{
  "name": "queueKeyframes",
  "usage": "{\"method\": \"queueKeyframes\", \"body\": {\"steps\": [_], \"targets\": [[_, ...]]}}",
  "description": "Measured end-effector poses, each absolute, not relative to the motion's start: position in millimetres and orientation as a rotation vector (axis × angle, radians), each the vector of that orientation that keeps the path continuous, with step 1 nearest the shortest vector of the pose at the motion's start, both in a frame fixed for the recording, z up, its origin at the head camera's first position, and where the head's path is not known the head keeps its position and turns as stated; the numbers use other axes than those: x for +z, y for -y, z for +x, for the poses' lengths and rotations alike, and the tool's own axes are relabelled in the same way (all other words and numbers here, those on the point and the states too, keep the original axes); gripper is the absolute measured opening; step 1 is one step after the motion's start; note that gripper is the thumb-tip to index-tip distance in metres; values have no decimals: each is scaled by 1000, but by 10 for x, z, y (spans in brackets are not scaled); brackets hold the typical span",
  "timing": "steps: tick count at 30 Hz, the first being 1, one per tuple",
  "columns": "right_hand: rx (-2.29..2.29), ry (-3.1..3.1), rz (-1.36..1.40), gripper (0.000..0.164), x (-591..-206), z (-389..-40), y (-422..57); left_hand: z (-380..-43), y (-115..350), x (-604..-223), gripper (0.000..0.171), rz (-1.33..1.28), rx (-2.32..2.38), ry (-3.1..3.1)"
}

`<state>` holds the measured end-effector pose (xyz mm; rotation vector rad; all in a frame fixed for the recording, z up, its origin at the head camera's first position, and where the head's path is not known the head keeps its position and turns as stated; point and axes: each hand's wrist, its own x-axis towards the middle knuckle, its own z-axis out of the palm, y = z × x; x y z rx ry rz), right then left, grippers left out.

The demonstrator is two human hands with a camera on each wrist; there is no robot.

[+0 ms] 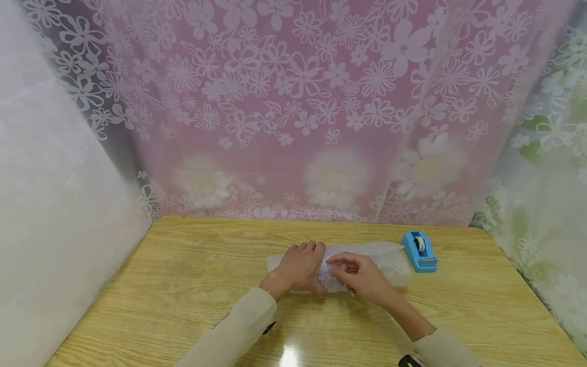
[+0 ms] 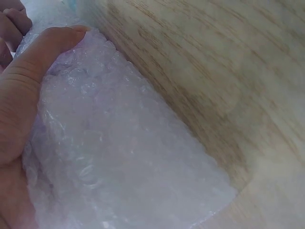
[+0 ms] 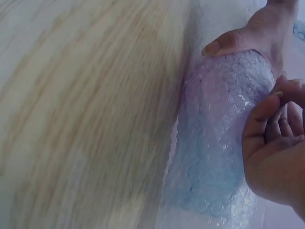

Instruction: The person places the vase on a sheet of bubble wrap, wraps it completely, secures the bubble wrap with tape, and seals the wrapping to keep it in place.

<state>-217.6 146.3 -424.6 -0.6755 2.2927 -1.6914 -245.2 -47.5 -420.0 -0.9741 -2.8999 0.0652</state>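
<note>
A long bundle of clear bubble wrap (image 1: 387, 262) lies across the table, with something pale purple and bluish showing through its layers. My left hand (image 1: 300, 267) grips its left part from above, thumb along the near side and fingers over the far side. In the left wrist view the thumb (image 2: 52, 43) presses into the bubble wrap (image 2: 119, 143). Just right of it, my right hand (image 1: 362, 278) is over the middle of the bundle, fingers bent. The right wrist view has its thumb and index fingertips (image 3: 276, 95) close together beside the wrap (image 3: 214, 129); I cannot tell whether they pinch anything.
A blue tape dispenser (image 1: 419, 252) with a small roll stands just past the bundle's right end. The wooden table (image 1: 206, 265) reaches back to a pink flowered curtain (image 1: 293, 102). Pale sheets hang at both sides.
</note>
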Motion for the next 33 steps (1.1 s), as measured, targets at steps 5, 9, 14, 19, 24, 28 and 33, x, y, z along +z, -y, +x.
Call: {"method": "queueKeyframes", "body": {"steps": [5, 9, 14, 19, 24, 28, 33], "targets": [[-1636, -2408, -634, 28, -4255, -2156, -1436, -2456, 471, -4213, 80, -974, 80, 2892], [-1584, -2492, -583, 26, -4256, -2138, -1417, -2459, 465, -4219, 80, -974, 77, 2898], [-1533, -2586, -555, 25, -4241, -2113, -1387, -2452, 461, -4213, 80, -962, 65, 2903], [-1454, -2677, -527, 26, -4224, -2087, -1362, -2450, 461, -4225, 81, -954, 66, 2910], [-1321, -2798, -550, 29, -4208, -2076, -1345, -2449, 466, -4232, 83, -953, 76, 2901], [-1143, -2950, -567, 28, -4173, -2070, -1332, -2448, 470, -4224, 84, -958, 81, 2898], [-892, -3131, -573, 38, -4132, -2059, -1322, -2446, 467, -4216, 85, -961, 95, 2895]]}}
